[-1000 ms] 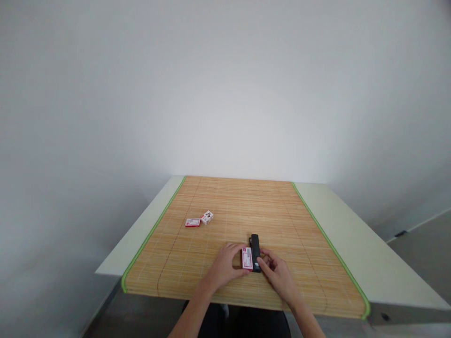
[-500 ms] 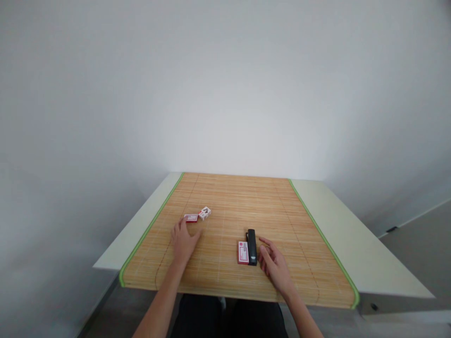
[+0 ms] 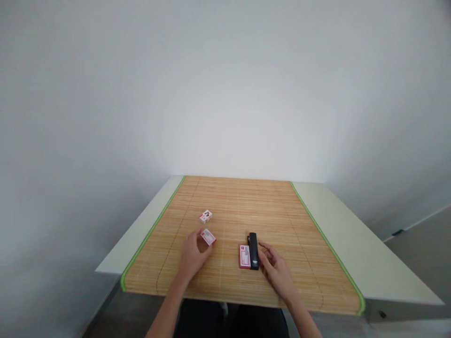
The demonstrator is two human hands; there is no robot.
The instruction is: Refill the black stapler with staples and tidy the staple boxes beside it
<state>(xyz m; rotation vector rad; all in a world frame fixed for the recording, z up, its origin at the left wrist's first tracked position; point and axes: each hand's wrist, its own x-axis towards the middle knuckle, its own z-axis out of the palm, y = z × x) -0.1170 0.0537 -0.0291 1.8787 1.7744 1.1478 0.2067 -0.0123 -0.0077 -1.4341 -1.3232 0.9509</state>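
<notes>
My left hand (image 3: 194, 254) grips a small red-and-white box (image 3: 208, 236) between thumb and fingers, tilted over the mat. Beyond it lies another small white box (image 3: 206, 216) with dark and red print. Nearer my right side, a black stapler (image 3: 253, 251) lies lengthwise, and a second red-and-white box (image 3: 244, 257) rests flat against its left side. My right hand (image 3: 276, 270) is at the stapler's right edge, its fingers loosely curved and apart, with nothing seen in them. Whether the fingertips touch the stapler I cannot tell.
A bamboo mat (image 3: 260, 206) with green edging covers the middle of a white table (image 3: 338, 225). A plain white wall (image 3: 232, 103) stands behind. My dark-clothed legs (image 3: 262, 321) are under the near edge.
My left hand has taken hold of the red-and-white box beside the printed white one and brought it right and nearer. My right hand is slightly closer to the stapler.
</notes>
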